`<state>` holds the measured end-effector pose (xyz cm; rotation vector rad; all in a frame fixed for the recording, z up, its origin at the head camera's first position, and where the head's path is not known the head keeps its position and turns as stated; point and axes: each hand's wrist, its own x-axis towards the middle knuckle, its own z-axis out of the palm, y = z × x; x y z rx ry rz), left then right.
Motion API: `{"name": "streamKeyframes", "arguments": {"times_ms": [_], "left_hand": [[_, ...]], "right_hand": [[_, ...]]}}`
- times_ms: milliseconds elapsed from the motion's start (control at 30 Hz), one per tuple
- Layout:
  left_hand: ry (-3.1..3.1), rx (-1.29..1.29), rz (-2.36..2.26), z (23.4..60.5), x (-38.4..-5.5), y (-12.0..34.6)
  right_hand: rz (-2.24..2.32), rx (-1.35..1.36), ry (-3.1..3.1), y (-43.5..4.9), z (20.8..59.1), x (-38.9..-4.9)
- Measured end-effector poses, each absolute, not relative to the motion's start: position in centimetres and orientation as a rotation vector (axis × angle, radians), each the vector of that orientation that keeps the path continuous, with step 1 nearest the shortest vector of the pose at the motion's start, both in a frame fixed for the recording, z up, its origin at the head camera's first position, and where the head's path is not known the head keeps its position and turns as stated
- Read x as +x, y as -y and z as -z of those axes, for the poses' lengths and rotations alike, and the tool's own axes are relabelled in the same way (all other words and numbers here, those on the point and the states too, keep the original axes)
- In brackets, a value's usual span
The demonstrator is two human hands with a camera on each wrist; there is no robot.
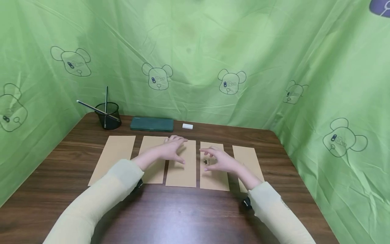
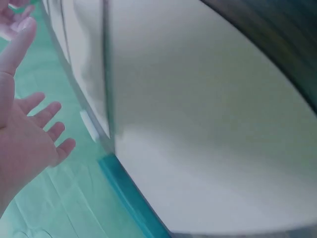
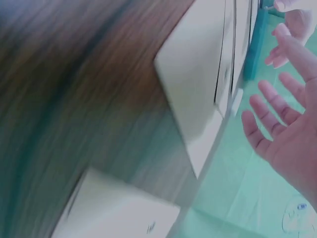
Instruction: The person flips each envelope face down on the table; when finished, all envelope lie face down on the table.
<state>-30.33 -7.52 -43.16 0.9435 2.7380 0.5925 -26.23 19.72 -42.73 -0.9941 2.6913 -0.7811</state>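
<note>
Several tan paper rectangles lie side by side across the table. My left hand (image 1: 169,151), fingers spread and slightly bent, hovers over the second rectangle (image 1: 155,174) and the middle one (image 1: 182,178). Over the fourth rectangle (image 1: 214,181), which bears a small dark crown print (image 1: 205,162), hangs my right hand (image 1: 221,160), thumb apart from the fingers. Nothing is held in either hand. In the left wrist view the left palm (image 2: 22,141) has its fingers fanned out; the right wrist view shows the right palm (image 3: 297,136) likewise.
The outer rectangles lie at far left (image 1: 113,156) and far right (image 1: 248,159). Behind the row are a black mesh pen holder (image 1: 112,118) with pencils, a dark green case (image 1: 151,124) and a white eraser (image 1: 187,126). Green curtains (image 1: 189,40) surround the wooden table (image 1: 170,217).
</note>
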Motion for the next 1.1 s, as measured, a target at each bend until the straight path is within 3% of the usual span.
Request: {"name": "streamKeyframes", "arguments": {"times_ms": [533,1100], "left_hand": [[-2.639,0.999,-0.716,44.8,-31.7,2.1],[-2.694,0.934,-0.572,46.3,-33.5,0.0]], "right_hand": [[0.475,-1.229,-2.743,-26.4,43.4,-23.9],[0.433,-1.11,-2.656,-27.6,45.3,-23.8]]}}
